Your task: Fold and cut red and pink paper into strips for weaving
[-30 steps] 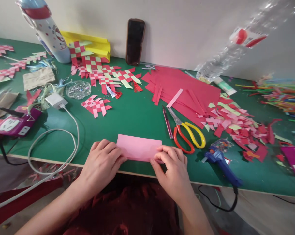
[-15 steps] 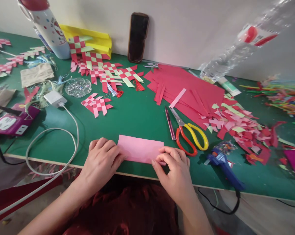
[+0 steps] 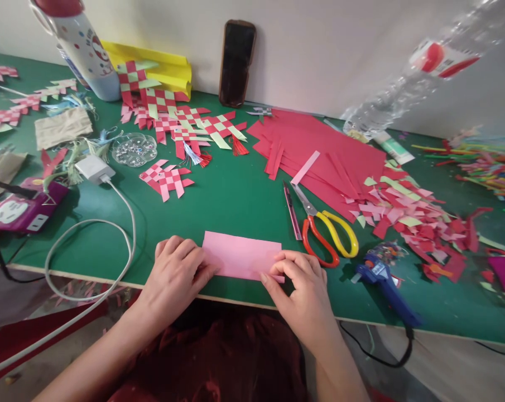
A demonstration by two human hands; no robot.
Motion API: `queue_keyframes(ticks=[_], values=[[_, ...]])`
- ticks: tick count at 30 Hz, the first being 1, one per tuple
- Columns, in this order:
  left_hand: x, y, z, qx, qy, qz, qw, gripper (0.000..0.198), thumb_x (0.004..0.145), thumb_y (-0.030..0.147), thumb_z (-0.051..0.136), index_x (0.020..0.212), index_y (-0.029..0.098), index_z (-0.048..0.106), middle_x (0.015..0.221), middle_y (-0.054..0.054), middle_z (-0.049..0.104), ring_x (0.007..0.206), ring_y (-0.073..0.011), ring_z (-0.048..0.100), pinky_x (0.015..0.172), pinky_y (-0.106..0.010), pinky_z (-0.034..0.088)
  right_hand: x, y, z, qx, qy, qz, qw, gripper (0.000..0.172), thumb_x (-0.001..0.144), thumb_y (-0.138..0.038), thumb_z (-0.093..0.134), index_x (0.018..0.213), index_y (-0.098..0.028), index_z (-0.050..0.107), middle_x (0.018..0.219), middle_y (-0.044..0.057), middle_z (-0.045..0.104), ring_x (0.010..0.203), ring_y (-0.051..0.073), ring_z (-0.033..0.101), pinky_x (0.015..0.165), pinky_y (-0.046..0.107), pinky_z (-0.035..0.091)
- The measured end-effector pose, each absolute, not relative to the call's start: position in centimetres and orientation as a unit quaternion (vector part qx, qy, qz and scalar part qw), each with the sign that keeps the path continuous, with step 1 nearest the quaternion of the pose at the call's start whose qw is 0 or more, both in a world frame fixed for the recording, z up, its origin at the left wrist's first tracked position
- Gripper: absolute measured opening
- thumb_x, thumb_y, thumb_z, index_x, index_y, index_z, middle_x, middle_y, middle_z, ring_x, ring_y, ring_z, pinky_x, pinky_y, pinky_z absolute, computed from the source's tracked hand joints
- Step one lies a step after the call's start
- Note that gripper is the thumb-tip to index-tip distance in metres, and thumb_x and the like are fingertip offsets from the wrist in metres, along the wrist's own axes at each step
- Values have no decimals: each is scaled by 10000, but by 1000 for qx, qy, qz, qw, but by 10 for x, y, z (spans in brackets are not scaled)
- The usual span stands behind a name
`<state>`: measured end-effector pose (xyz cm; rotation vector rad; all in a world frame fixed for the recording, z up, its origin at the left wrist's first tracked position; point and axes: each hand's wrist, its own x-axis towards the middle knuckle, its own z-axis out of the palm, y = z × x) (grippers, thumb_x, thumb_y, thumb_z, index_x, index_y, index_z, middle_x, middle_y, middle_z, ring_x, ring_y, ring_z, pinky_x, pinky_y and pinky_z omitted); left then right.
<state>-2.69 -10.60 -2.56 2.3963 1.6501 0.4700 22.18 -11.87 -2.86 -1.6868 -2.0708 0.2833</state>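
A folded pink paper [image 3: 243, 255] lies near the front edge of the green table, between both hands. My left hand [image 3: 179, 271] grips its left end, thumb at the lower corner and fingers bent. At the right end, my right hand [image 3: 296, 279] pinches the paper between thumb and fingers, where a narrow folded edge sticks out. Scissors [image 3: 325, 223] with red and yellow handles rest right of the paper, beside a slim cutter [image 3: 292, 211]. Woven paper fish [image 3: 166, 178] lie farther back on the left.
Red paper sheets [image 3: 319, 151] and a scrap pile [image 3: 407, 209] lie at the right, with a blue glue gun [image 3: 388, 290] in front. A white cable [image 3: 133, 240] loops at the left. Behind stand a phone [image 3: 236, 64] and a tilted bottle [image 3: 403, 84].
Both hands keep their hold on the pink paper. The view has shifted very slightly; nothing else has visibly moved.
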Motion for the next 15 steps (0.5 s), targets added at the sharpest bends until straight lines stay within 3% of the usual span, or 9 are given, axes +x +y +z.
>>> queue_keyframes(ticks=[15], values=[[-27, -106, -26, 815, 556, 145, 75, 199, 929, 334, 567, 795, 197, 625, 812, -44, 600, 826, -225, 486, 765, -376, 370, 231, -128, -32, -651, -735, 21, 189, 148, 898, -346, 533, 817, -246, 605, 1076, 74, 608, 989, 275, 495, 755, 400, 359]])
